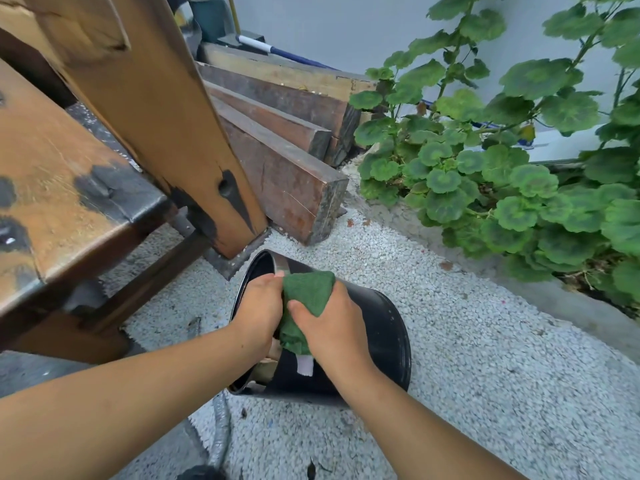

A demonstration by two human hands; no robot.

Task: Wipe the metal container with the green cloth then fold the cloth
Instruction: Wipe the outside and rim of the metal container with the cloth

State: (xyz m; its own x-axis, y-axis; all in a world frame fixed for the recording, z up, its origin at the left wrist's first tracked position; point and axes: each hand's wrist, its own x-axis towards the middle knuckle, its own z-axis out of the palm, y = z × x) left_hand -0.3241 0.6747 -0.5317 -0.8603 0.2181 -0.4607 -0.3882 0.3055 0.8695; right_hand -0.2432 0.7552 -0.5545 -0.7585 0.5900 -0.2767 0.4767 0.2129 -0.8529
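A black metal container (pixel 384 327) stands tilted on the gravel, its open mouth toward the left. The green cloth (pixel 306 292), with a white tag hanging below, lies bunched over the container's upper rim. My right hand (pixel 332 327) grips the cloth from the right, thumb across its front. My left hand (pixel 258 306) is curled over the rim at the left and touches the cloth's left edge; whether it holds the rim or the cloth I cannot tell.
A worn wooden bench (pixel 69 188) and its slanted leg (pixel 166 109) stand close on the left. Stacked wooden beams (pixel 287 161) lie behind the container. Green leafy plants (pixel 502 161) fill a raised bed at the right. White gravel (pixel 485 358) covers the ground.
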